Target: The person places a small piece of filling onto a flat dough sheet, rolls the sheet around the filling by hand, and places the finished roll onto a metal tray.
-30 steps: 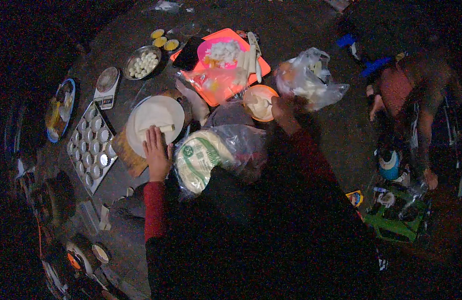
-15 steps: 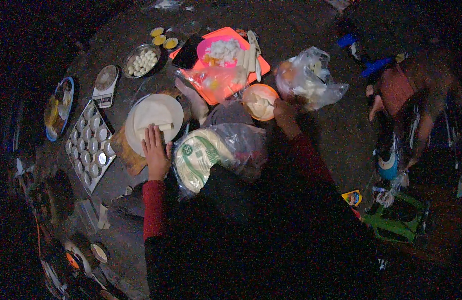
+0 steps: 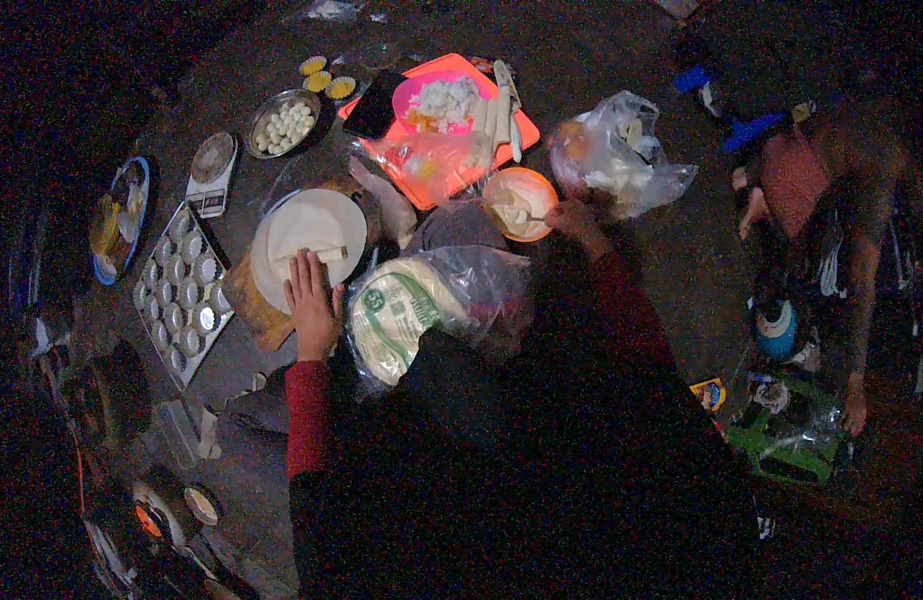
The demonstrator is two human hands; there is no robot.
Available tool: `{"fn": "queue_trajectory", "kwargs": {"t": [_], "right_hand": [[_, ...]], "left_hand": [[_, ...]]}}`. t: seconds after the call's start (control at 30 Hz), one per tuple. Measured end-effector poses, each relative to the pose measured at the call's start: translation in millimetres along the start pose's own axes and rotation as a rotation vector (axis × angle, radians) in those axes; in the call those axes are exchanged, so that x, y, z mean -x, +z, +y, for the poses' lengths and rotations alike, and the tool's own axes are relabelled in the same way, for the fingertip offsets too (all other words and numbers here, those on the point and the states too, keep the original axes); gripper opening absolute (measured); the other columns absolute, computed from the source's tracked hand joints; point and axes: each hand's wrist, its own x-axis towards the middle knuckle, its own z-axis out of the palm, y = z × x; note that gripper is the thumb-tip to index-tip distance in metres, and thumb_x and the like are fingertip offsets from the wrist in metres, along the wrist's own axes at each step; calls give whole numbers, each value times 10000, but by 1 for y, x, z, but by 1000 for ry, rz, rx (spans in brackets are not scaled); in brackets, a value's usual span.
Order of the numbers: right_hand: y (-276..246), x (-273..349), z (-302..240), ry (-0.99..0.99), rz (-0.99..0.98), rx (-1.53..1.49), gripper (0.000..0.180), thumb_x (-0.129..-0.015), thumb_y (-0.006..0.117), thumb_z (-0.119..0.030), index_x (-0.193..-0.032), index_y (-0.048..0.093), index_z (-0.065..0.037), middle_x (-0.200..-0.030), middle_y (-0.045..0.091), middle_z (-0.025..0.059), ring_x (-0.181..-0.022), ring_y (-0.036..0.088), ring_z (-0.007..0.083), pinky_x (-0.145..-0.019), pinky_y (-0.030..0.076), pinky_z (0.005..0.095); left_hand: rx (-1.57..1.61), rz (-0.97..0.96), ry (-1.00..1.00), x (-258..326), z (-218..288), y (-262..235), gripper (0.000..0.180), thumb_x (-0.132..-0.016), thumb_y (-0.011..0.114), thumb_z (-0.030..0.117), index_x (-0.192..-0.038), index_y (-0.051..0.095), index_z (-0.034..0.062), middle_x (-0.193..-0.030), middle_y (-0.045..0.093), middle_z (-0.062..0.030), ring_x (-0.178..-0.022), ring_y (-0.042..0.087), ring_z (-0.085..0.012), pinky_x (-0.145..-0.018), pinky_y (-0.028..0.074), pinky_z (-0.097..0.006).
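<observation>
My left hand point(image 3: 313, 305) lies with its fingers stretched out over a pale rolled wrapper point(image 3: 327, 255), which rests on round white wrapper sheets point(image 3: 300, 222) on a round plate. At the orange bowl point(image 3: 526, 176) of creamy white paste, my right hand point(image 3: 579, 228) is closed around the handle of a spoon point(image 3: 537, 218) that dips into the paste. In front of me, between both arms, is a clear plastic pack of round wrappers point(image 3: 400, 310) with green print.
Farther off, an orange tray point(image 3: 527, 130) carries a pink plate point(image 3: 407, 95) of white shreds, finished rolls and a dark phone. Left are a bowl of white balls point(image 3: 285, 123), a scale point(image 3: 213, 172) and a tray of moulds point(image 3: 184, 290). A plastic bag point(image 3: 627, 160) and another person point(image 3: 857, 200) are right.
My right hand has shifted slightly at the bowl, and the spoon in the paste shows more. My left hand stays put. The other person's arm has reached down toward the green stool.
</observation>
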Motion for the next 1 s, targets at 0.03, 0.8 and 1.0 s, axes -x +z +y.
{"fn": "queue_trajectory", "kwargs": {"t": [0.03,0.8,1.0], "right_hand": [[-7,0,24,17,16,12,242,-737,675,-358,-873,731,-165,-831,701,109,-747,677,294,-671,522,434],[-146,111,-126,-128,-12,-1088,410,-871,639,-360,-1118,611,-35,-1003,656,62,-906,609,181,-826,474,340],[-140,69,-224,-321,-316,-1177,433,-873,639,-296,-1181,552,-4,-1044,644,60,-933,621,179,-849,494,327]], "left_hand": [[27,5,13,-6,6,3,689,-943,497,309,-1507,184,66,-1558,200,-147,-1447,154,-327,-1122,184,-536],[51,31,-29,1,3,3,696,-914,545,317,-1479,249,41,-1531,233,-191,-1423,202,-364,-1110,199,-557],[114,97,-35,-1,0,12,690,-896,581,303,-1455,288,26,-1472,276,-254,-1384,239,-418,-1093,213,-574]]}}
